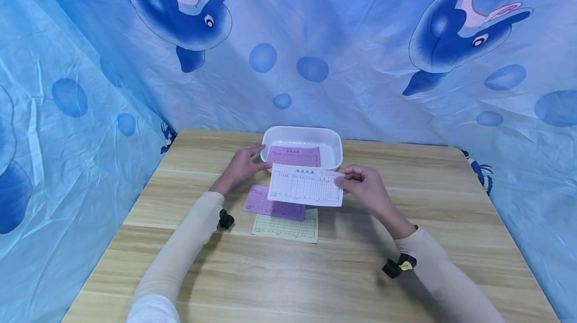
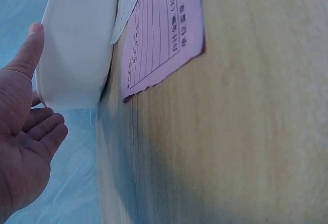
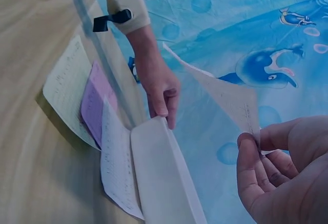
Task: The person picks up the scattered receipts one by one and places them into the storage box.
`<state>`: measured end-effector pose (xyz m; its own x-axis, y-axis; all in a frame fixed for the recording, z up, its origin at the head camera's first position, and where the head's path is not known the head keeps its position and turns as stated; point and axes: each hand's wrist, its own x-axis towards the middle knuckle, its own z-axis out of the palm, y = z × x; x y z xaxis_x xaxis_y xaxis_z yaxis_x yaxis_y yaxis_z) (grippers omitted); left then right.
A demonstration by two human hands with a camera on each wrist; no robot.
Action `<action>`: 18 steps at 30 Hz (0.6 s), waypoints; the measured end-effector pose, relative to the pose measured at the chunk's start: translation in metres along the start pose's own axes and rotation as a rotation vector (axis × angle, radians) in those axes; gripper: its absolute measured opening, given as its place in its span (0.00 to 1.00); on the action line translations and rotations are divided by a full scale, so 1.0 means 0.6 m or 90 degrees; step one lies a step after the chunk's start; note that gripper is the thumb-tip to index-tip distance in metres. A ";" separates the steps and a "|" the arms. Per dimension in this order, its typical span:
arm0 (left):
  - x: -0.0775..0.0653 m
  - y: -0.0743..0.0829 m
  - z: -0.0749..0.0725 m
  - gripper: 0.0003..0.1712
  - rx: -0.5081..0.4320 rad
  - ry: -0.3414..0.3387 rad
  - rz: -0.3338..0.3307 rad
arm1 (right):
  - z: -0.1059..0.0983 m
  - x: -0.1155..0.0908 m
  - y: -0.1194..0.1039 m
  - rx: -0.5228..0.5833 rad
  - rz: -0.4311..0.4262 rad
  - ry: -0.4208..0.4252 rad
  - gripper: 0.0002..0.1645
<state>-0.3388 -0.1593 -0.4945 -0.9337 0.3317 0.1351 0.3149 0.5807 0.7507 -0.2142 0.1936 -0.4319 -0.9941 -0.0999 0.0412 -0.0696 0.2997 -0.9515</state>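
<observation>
My right hand (image 1: 367, 188) pinches a white printed form slip (image 1: 306, 185) by its right edge, above the front of a white plastic tray (image 1: 333, 150). In the right wrist view the held slip (image 3: 225, 93) bends up from thumb and fingers. My left hand (image 1: 241, 165) holds the tray's left end, its thumb on the rim in the left wrist view. A pink form slip (image 1: 295, 156) lies in the tray, partly hidden by the white one. On the table, a purple slip (image 1: 270, 205) overlaps a pale green slip (image 1: 288, 228). Another white slip (image 3: 118, 162) lies against the tray's front.
The wooden table (image 1: 216, 278) carries the tray near its back edge. Behind and beside it hangs a blue curtain (image 1: 360, 97) with dolphins. Each wrist wears a black strap mount, such as the one on the right wrist (image 1: 396, 265).
</observation>
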 end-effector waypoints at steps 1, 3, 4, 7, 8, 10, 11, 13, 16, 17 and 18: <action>0.000 0.000 0.000 0.47 0.000 0.000 0.001 | -0.001 0.003 -0.001 0.001 0.001 0.002 0.13; 0.000 0.001 0.000 0.47 0.003 0.003 0.003 | -0.004 0.008 -0.004 -0.001 -0.001 0.003 0.14; 0.000 0.001 0.000 0.47 0.004 0.004 0.004 | -0.005 0.012 -0.006 0.001 -0.001 0.005 0.14; -0.001 0.002 0.000 0.47 0.002 0.005 0.001 | -0.008 0.023 -0.009 0.010 0.006 0.011 0.15; -0.001 0.002 0.000 0.47 0.002 0.004 -0.001 | -0.009 0.027 -0.010 0.018 0.009 0.013 0.16; -0.001 0.001 0.000 0.47 0.002 0.004 -0.003 | -0.010 0.036 -0.011 0.034 0.020 0.018 0.16; -0.001 0.002 0.000 0.47 0.002 0.003 -0.003 | -0.011 0.041 -0.011 0.041 0.024 0.020 0.17; -0.001 0.002 0.001 0.46 0.003 0.005 -0.001 | -0.012 0.051 -0.011 0.055 0.026 0.025 0.17; -0.001 0.002 0.002 0.45 0.007 0.008 0.001 | -0.015 0.065 -0.011 0.065 0.017 0.031 0.16; -0.001 0.003 0.002 0.45 0.007 0.007 0.000 | -0.015 0.069 -0.011 0.064 0.015 0.033 0.16; -0.001 0.003 0.002 0.45 0.009 0.006 0.000 | -0.016 0.073 -0.011 0.063 0.013 0.034 0.17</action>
<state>-0.3373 -0.1576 -0.4940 -0.9351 0.3247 0.1418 0.3176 0.5906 0.7418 -0.2583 0.1964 -0.4207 -0.9985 -0.0425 0.0350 -0.0430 0.2058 -0.9777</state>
